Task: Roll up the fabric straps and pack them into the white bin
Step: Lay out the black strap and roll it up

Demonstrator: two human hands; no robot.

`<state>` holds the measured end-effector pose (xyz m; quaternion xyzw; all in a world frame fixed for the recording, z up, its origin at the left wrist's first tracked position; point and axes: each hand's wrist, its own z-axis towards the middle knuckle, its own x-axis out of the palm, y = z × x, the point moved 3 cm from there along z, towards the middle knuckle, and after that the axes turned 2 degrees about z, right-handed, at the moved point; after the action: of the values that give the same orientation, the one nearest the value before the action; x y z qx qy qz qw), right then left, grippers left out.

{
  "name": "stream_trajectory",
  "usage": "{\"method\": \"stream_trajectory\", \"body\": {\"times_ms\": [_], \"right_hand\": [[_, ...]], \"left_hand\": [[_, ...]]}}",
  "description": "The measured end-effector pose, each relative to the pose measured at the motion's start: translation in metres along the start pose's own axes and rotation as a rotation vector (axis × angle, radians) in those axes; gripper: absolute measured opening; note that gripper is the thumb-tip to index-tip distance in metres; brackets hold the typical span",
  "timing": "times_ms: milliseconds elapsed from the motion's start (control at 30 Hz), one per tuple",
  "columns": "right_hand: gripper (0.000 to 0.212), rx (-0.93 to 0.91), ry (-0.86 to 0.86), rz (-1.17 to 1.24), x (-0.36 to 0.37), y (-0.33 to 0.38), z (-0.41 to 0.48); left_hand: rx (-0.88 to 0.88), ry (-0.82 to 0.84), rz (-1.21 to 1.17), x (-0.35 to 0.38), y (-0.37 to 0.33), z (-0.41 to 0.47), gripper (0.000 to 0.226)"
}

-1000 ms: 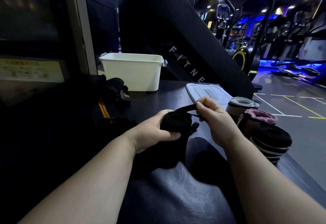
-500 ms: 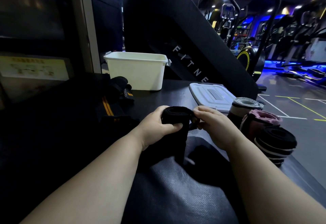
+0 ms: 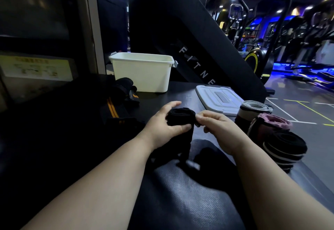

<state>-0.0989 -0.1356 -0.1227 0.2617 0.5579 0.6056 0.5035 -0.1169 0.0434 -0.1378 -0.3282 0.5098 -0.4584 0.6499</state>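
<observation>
Gripping a rolled black strap (image 3: 181,115) in the left hand (image 3: 162,127), right hand (image 3: 221,130) pinching its end; the white bin (image 3: 142,75) stands far behind, nearer the left hand.

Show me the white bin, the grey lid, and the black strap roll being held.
white bin (image 3: 142,74), head view, front wall.
grey lid (image 3: 219,99), head view, top panel.
black strap roll (image 3: 180,116), head view, coiled top.

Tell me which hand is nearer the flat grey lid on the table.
Right. The right hand is just on the near side of the lid, pinching the black strap roll; the left hand grips that roll, farther to the lid's left.
</observation>
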Motion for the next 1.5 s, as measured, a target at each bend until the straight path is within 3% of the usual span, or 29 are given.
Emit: {"method": "stream_trajectory", "body": {"times_ms": [133,400,533,667,833,933,1033,1200,1367,1500], "right_hand": [[0.017,0.016,0.002,-0.028,0.001,-0.002,-0.001],[0.028,0.012,-0.032,-0.112,-0.009,-0.009,-0.002],[0.023,0.014,-0.024,-0.097,-0.01,-0.011,-0.002],[0.02,0.017,0.013,-0.022,-0.008,-0.009,-0.003],[0.043,0.0,0.06,-0.011,-0.009,-0.007,-0.004],[0.038,-0.023,0.033,-0.035,-0.007,-0.004,-0.004],[0.03,-0.057,-0.04,-0.053,-0.005,-0.005,-0.001],[0.027,-0.121,-0.102,-0.002,-0.002,-0.005,0.002],[0.021,-0.13,-0.05,0.187,0.005,0.001,0.001],[0.025,-0.107,-0.035,0.203,0.007,0.002,0.003]], "left_hand": [[-0.02,0.018,-0.029,-0.001,-0.002,-0.002,0.059],[-0.086,0.348,-0.324,0.002,0.001,-0.009,0.076],[-0.052,0.306,-0.25,-0.001,0.0,-0.01,0.077],[-0.008,0.301,-0.143,0.0,0.001,-0.008,0.097],[0.032,0.255,-0.12,0.003,0.0,-0.007,0.075],[0.039,0.218,-0.095,0.004,0.001,-0.006,0.073],[0.027,0.202,-0.132,0.004,0.001,-0.006,0.064],[-0.03,0.183,-0.208,0.005,0.002,-0.004,0.075],[-0.093,0.234,-0.414,0.005,-0.006,-0.01,0.062],[-0.091,0.21,-0.386,0.004,-0.006,-0.01,0.063]]}}
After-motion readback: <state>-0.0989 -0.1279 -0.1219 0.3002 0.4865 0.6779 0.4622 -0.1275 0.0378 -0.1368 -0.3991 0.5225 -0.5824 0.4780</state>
